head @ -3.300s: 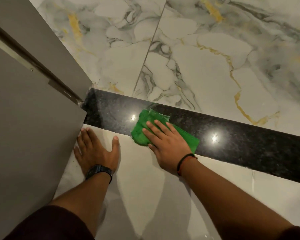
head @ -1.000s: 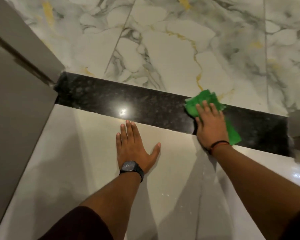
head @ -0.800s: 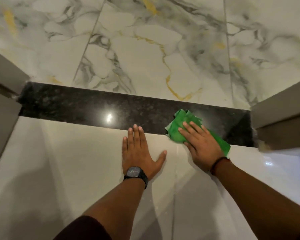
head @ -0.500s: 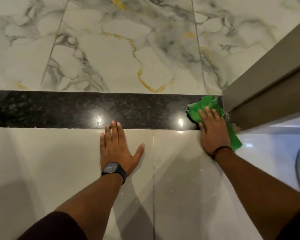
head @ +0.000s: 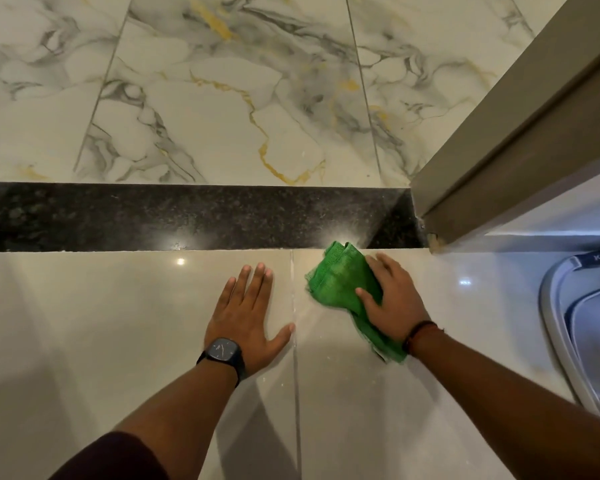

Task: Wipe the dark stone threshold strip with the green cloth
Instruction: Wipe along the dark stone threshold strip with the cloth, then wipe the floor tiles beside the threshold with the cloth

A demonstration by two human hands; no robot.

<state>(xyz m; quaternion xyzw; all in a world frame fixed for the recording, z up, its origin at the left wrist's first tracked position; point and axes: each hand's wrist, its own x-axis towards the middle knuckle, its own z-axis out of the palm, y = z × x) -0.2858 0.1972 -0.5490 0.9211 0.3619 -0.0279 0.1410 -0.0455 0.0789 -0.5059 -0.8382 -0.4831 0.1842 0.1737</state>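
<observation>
The dark speckled stone threshold strip (head: pixel 194 216) runs across the floor from the left edge to the door frame on the right. A folded green cloth (head: pixel 340 278) lies mostly on the pale tile just below the strip, with only its far tip at the strip's near edge. My right hand (head: pixel 392 303) grips the cloth, fingers curled over its right side. My left hand (head: pixel 250 317), with a black watch on the wrist, is pressed flat and spread on the pale tile to the left of the cloth, holding nothing.
A grey-brown door frame (head: pixel 520 140) rises at the right end of the strip. A grey and white appliance lid (head: pixel 586 327) sits at the right edge. Marbled white tiles with gold veins (head: pixel 222 98) lie beyond the strip.
My right hand has pulled the cloth back off the strip's right end, beside the door frame, onto the pale tile. The view has shifted rightwards along the strip. My left hand stays flat.
</observation>
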